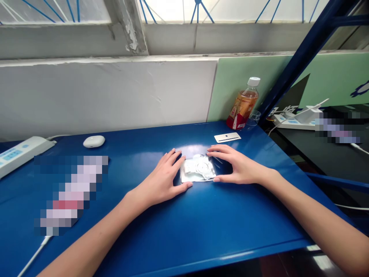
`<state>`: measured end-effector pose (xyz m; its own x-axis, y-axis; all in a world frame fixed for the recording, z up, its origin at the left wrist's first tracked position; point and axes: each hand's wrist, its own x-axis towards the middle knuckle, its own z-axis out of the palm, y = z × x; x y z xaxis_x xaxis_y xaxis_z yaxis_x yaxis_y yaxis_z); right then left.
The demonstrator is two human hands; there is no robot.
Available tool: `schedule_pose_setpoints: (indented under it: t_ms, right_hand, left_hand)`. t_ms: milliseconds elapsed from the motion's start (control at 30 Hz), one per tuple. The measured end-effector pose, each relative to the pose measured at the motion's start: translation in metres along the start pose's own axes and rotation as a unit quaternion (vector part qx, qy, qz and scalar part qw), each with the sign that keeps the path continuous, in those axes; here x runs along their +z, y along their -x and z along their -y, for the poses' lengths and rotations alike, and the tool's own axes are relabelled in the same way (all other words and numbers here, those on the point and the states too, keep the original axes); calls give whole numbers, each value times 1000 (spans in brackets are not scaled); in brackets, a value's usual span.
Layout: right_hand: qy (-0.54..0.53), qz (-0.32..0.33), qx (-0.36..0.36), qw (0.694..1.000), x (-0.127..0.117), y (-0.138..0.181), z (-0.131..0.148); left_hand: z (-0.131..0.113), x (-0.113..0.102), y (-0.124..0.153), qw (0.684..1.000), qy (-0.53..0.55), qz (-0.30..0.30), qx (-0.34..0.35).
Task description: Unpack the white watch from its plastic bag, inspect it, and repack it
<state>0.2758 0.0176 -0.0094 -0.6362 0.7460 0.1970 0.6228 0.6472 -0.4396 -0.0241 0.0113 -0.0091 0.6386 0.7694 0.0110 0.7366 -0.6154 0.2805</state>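
Note:
A small clear plastic packet (197,170) lies flat on the blue table, with a white coiled, ring-like item inside that I cannot name for certain. At its left edge rests my left hand (165,175), fingers stretched out and thumb apart near the lower left corner. My right hand (235,165) curves around the right side, its fingertips by the upper right corner and its thumb at the lower right one. Both hands are open, at the packet's edges. Just behind the right hand is a flat white card (227,137) with a dark slot and a hole.
A drink bottle (243,104) with a white cap stands by the wall. Left on the blue table (201,223) are a white earbud case (93,141), a power strip (24,152) and a blurred-out phone-like thing (72,192) on a cable. A blue metal post (296,57) rises at right.

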Motion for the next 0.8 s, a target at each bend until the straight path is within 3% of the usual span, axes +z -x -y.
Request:
schedule_pose_setpoints:
  t_ms: [433,800]
  right_hand:
    - [-1,27,44,999,-3,-1,0]
    - [12,4,18,1000,1,2,0]
  left_hand:
    - [-6,-3,1,1000,-1,-7,-30]
    - [-6,0,2,999,8,-27,-22]
